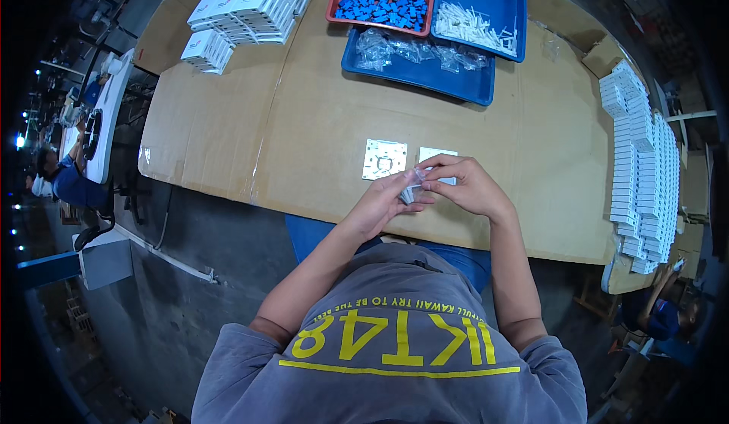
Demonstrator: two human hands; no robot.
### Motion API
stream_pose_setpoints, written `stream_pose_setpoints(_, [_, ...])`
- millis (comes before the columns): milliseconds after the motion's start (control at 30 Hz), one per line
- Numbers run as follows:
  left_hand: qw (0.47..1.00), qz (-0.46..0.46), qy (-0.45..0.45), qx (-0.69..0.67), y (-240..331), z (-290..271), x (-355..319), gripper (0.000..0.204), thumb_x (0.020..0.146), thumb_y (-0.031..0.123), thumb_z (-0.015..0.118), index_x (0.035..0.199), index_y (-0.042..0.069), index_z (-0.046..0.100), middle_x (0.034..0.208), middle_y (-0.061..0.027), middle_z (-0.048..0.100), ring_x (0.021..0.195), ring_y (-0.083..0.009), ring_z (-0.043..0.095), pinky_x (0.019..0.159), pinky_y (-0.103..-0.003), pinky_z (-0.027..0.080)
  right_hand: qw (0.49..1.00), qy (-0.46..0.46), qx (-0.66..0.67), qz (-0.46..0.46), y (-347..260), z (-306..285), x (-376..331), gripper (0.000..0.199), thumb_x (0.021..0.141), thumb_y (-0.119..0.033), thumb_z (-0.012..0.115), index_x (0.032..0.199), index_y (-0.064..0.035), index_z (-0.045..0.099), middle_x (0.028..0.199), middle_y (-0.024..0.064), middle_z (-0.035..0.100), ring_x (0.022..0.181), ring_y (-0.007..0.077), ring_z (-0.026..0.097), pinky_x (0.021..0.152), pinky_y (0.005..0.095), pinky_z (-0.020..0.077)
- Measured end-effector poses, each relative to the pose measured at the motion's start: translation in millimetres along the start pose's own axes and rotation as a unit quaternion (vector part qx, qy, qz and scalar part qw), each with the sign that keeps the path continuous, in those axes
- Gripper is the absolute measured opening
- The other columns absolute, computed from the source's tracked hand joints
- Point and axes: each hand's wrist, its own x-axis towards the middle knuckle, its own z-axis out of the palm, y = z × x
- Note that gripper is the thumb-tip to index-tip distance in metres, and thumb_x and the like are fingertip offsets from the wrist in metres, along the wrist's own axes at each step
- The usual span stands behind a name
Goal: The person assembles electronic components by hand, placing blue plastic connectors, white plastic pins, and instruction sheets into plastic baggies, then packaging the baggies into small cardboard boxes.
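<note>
Close to the table's near edge, both my hands meet around a small clear plastic bag (412, 190) with whitish pieces in it. My left hand (373, 205) cups the bag from below and the left, fingers curled on it. My right hand (472, 189) pinches its upper right side between thumb and fingers. Just beyond my left hand lies a square white plate (373, 169) with small holes and a round pattern in its middle. A second flat white piece (437, 153) lies beside it, partly hidden by my right hand.
Ahead stand a red tray (331, 15) of blue parts, a blue tray (521, 14) of white sticks and a lower blue tray (425, 84) of clear bags. White boxes (254, 3) are stacked far left; more white stacks (642, 166) line the right edge. Other people sit at both sides.
</note>
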Motion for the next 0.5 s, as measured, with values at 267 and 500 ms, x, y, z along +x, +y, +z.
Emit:
stream_pose_setpoints(267, [0.952,0.156,0.095,0.245,-8,-22,11,0.022,0.106,0.019,0.062,0.109,-0.001,0.067,0.096,-0.0059,0.074,0.091,-0.0081,0.067,0.082,-0.026,0.053,0.997,0.072,0.033,-0.001,-2,0,3,0.015,0.091,-0.01,0.075,0.102,-0.0001,0.078,0.104,0.0088,0.075,0.092,0.0195,0.07,0.085,0.0322,0.0538])
stream_pose_setpoints(500, [0.947,0.2,0.088,0.237,-9,-15,15,0.018,0.105,0.015,0.063,0.11,-0.002,0.066,0.097,-0.0054,0.072,0.089,-0.0077,0.066,0.082,-0.024,0.052,0.989,0.1,0.09,0.059,11,4,6,0.013,0.089,-0.007,0.08,0.097,-0.0009,0.072,0.095,0.0036,0.071,0.085,0.0092,0.066,0.078,0.0259,0.0528])
